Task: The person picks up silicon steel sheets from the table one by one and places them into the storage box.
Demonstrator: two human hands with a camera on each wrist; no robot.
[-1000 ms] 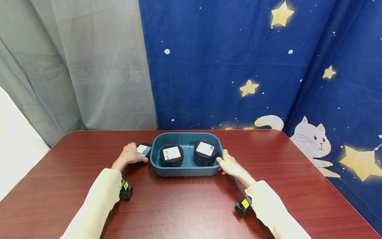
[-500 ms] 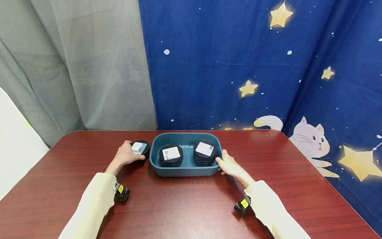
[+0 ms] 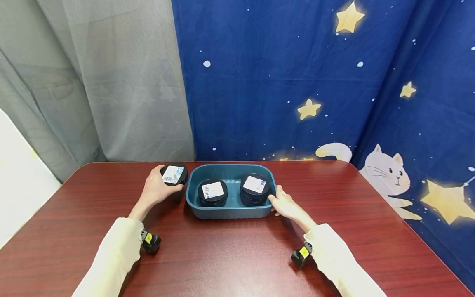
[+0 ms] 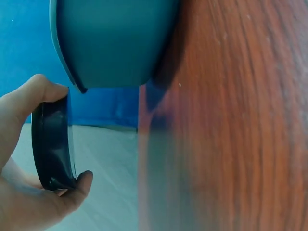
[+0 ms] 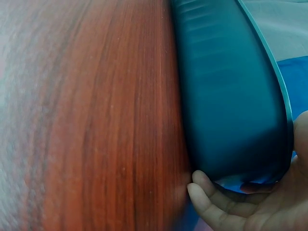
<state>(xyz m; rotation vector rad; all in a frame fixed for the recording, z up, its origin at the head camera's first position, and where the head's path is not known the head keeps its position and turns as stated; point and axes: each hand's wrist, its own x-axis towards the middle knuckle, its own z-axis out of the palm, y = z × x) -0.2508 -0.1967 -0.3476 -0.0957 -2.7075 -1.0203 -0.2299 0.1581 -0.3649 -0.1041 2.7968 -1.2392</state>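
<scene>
My left hand point(image 3: 157, 190) holds a flat round black container point(image 3: 173, 175) with a white-and-blue label, just left of the teal plastic bin point(image 3: 233, 213). In the left wrist view, thumb and fingers pinch this container point(image 4: 51, 144) by its edge, raised off the tabletop. Inside the bin sit two more such pieces: a labelled black container point(image 3: 213, 190) on the left and a stack of black containers point(image 3: 255, 185) on the right. My right hand point(image 3: 287, 206) grips the bin's right end. In the right wrist view, its fingers point(image 5: 207, 197) curl at the lower corner and the thumb lies at the rim.
The bin stands near the back edge of a reddish-brown wooden table point(image 3: 222, 260). Behind it hang a grey curtain point(image 3: 130, 82) and a blue starry curtain point(image 3: 259, 82). A white surface point(image 3: 22, 181) lies beyond the table's left side.
The left hand has moved slightly left, then up with the round black container, whose label now faces more toward the head camera. The right hand and bin have stayed put.
</scene>
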